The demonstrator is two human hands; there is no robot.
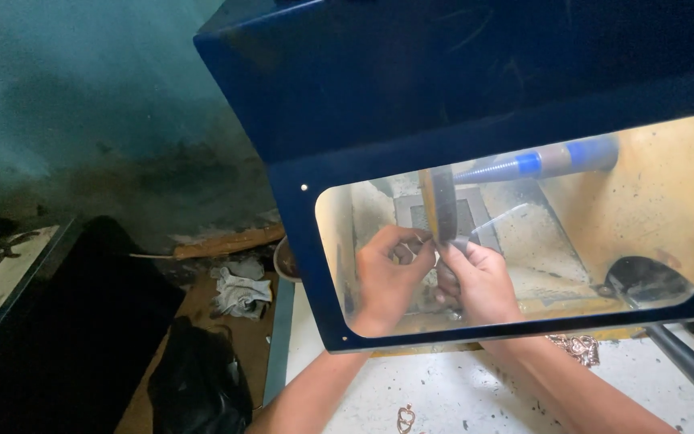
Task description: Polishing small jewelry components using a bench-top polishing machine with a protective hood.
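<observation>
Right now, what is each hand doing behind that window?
Left hand: closed, pinching a small piece at the polishing wheel.
Right hand: closed on the same small piece.

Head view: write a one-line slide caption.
Behind a blue hood's clear window, the left hand and right hand press a small piece against a polishing wheel.

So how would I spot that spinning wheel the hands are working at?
Find the big dark-blue hood with its clear window. Behind the window, just above both hands, stands a thin wheel seen edge-on. It sits on a pointed blue-banded spindle, the only upright disc there.
</observation>
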